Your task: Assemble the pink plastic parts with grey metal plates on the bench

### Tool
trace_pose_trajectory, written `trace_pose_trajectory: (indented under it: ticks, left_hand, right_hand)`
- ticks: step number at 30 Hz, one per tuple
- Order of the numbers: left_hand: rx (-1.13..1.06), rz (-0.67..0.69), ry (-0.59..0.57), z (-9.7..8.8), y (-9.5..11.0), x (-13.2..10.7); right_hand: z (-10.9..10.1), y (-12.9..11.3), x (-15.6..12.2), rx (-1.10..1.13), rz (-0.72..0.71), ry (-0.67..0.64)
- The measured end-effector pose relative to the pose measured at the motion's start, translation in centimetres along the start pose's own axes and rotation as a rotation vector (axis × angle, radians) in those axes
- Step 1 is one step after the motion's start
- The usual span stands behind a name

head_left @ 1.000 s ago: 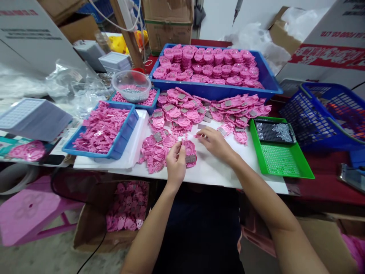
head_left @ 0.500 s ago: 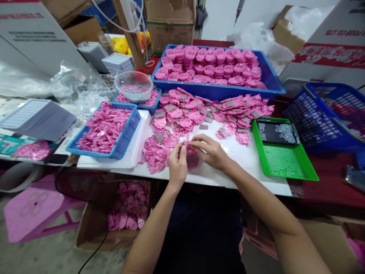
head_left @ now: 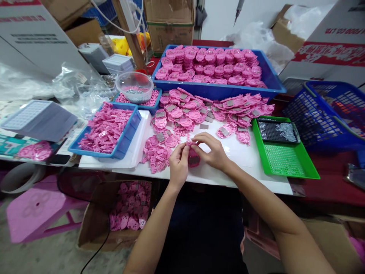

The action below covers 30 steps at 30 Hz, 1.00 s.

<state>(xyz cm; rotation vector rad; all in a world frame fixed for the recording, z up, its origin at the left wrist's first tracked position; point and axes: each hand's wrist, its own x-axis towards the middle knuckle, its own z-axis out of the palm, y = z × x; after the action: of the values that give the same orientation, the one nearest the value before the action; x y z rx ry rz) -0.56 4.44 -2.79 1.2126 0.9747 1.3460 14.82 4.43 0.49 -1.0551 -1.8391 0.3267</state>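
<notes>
My left hand [head_left: 178, 163] and my right hand [head_left: 212, 152] meet over a round pink plastic part [head_left: 194, 159] with a grey square insert, near the front edge of the white board [head_left: 228, 167]. Both hands pinch this part from either side, fingers closed on it. Just left of my left hand lies a heap of small pink pieces [head_left: 155, 154]. Beyond my hands sits a spread of more pink round parts [head_left: 182, 112], several with grey inserts.
A large blue tray [head_left: 273, 85] of stacked pink parts stands at the back. A smaller blue tray [head_left: 125, 137] of pink pieces sits left, a clear bowl [head_left: 133, 86] behind it. A green tray [head_left: 285, 161] and blue basket [head_left: 322, 118] are right. A cardboard box [head_left: 94, 228] of parts is below.
My right hand came back from the parts further out on the board to join my left hand on the pink part. The left hand stayed nearly in place.
</notes>
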Motion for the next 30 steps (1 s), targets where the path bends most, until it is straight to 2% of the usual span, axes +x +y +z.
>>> trace_pose_trajectory:
  ticks: [3, 12, 22, 30]
  left_hand:
    - [0.017, 0.041, -0.001, -0.2, -0.1, 0.1]
    - [0.091, 0.216, 0.102, -0.1, 0.0, -0.2]
    - [0.145, 0.36, 0.142, 0.1, -0.3, -0.4]
    - [0.159, 0.453, 0.129, -0.1, -0.1, -0.2]
  right_hand:
    - [0.1, -0.4, 0.3, 0.042, 0.095, -0.021]
    - [0.6, -1.6, -0.1, 0.097, 0.215, -0.042]
    - [1.2, -1.6, -0.5, -0.041, 0.003, -0.006]
    - [1.8, -1.8, -0.7, 0.075, 0.088, -0.031]
